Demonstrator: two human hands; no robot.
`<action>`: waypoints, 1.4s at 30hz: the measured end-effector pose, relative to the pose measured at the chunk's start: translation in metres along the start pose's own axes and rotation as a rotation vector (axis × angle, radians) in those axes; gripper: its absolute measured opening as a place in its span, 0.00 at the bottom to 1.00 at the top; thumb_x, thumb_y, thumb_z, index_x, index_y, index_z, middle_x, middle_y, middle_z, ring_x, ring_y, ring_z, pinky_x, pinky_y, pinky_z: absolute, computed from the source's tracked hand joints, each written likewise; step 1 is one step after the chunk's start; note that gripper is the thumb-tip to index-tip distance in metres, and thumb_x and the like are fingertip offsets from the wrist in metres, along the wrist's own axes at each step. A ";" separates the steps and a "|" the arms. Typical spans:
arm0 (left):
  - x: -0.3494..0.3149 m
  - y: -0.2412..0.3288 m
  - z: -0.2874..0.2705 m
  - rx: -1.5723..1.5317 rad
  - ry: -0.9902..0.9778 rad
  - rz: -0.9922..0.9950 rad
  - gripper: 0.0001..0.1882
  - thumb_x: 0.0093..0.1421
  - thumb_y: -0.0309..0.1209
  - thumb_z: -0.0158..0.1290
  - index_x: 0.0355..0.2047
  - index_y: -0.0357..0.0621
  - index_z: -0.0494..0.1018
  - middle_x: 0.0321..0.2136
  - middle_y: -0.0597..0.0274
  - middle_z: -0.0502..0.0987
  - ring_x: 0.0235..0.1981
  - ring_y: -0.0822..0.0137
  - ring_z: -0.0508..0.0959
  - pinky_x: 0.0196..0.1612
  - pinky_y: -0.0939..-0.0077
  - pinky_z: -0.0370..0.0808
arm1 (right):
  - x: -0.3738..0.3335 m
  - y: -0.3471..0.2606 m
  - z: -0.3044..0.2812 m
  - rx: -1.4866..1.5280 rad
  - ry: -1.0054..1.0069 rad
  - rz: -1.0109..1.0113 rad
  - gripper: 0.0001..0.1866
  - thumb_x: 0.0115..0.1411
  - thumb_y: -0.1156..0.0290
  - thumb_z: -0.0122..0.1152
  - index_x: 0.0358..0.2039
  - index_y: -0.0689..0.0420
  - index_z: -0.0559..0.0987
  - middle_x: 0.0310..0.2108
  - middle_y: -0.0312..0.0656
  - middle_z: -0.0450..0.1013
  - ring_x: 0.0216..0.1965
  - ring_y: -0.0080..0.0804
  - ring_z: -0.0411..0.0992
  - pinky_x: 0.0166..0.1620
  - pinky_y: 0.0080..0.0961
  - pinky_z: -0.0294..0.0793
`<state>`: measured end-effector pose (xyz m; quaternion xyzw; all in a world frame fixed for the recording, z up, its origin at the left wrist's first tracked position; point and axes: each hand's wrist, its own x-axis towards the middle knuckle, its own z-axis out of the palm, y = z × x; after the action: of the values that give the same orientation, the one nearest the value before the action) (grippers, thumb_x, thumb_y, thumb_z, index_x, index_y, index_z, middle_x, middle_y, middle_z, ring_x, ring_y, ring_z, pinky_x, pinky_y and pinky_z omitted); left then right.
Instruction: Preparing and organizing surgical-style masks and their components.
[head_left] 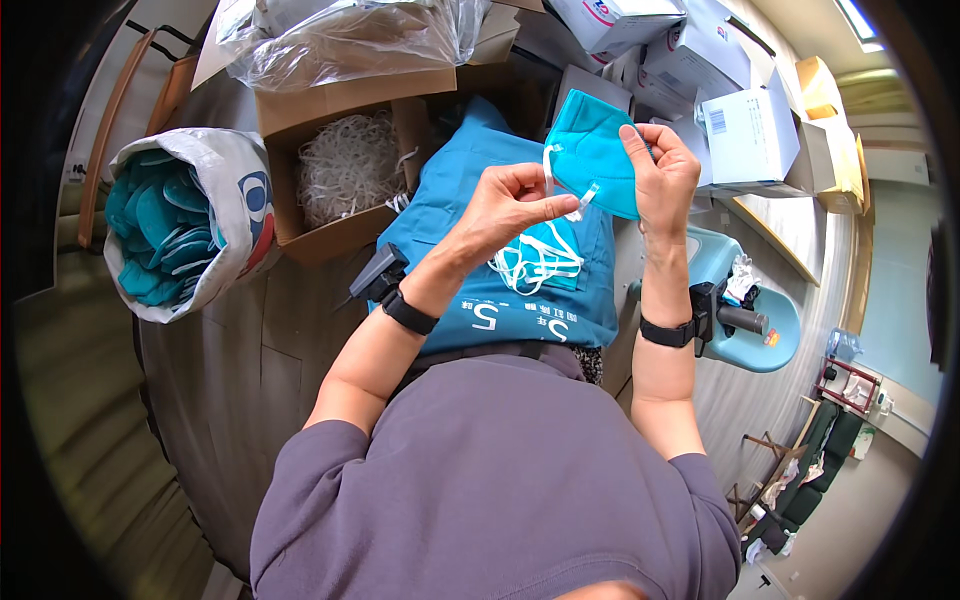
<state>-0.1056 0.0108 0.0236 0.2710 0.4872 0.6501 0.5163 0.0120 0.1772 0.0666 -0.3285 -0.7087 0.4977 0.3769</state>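
Note:
My right hand (667,178) grips a teal folded face mask (590,145) by its right side, thumb on the front. White straps are fixed near the mask's left and lower edges. My left hand (497,208) is closed in a pinch at the mask's left, on a white elastic strap (548,168); the fingertips partly hide it. Below the hands, a tangle of white straps (537,262) lies over another teal piece on the blue printed cloth (435,225) across my lap.
At left stands a white bag (235,190) full of teal masks. Beside it, a cardboard box (290,190) holds a heap of white elastic (350,165). White boxes (745,140) are stacked at far right. A light-blue plastic stool (775,335) with small things on it stands at right.

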 end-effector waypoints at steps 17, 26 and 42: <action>-0.042 0.047 -0.036 -0.453 -0.357 0.289 0.13 0.64 0.31 0.53 0.31 0.34 0.81 0.27 0.56 0.80 0.29 0.70 0.77 0.35 0.77 0.72 | -0.003 0.055 -0.046 0.067 0.057 0.159 0.07 0.61 0.73 0.66 0.33 0.64 0.80 0.24 0.29 0.75 0.23 0.10 0.67 0.26 0.09 0.64; -0.014 0.016 -0.008 -0.294 -0.116 -0.230 0.18 0.68 0.42 0.50 0.35 0.39 0.80 0.16 0.75 0.64 0.15 0.81 0.55 0.19 0.83 0.49 | -0.031 0.079 -0.046 -1.119 -0.109 -0.371 0.14 0.59 0.69 0.66 0.45 0.58 0.79 0.42 0.35 0.80 0.25 0.17 0.72 0.29 0.17 0.72; -0.031 0.001 -0.002 -0.149 -0.145 -0.418 0.19 0.70 0.44 0.46 0.24 0.48 0.69 0.15 0.80 0.54 0.16 0.83 0.50 0.20 0.83 0.45 | -0.052 0.026 -0.006 0.063 -0.557 0.082 0.05 0.55 0.79 0.68 0.24 0.61 0.79 0.22 0.29 0.71 0.23 0.11 0.64 0.27 0.12 0.63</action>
<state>-0.0974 -0.0191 0.0289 0.1715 0.4449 0.5422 0.6919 0.0456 0.1433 0.0322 -0.1957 -0.7553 0.6054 0.1571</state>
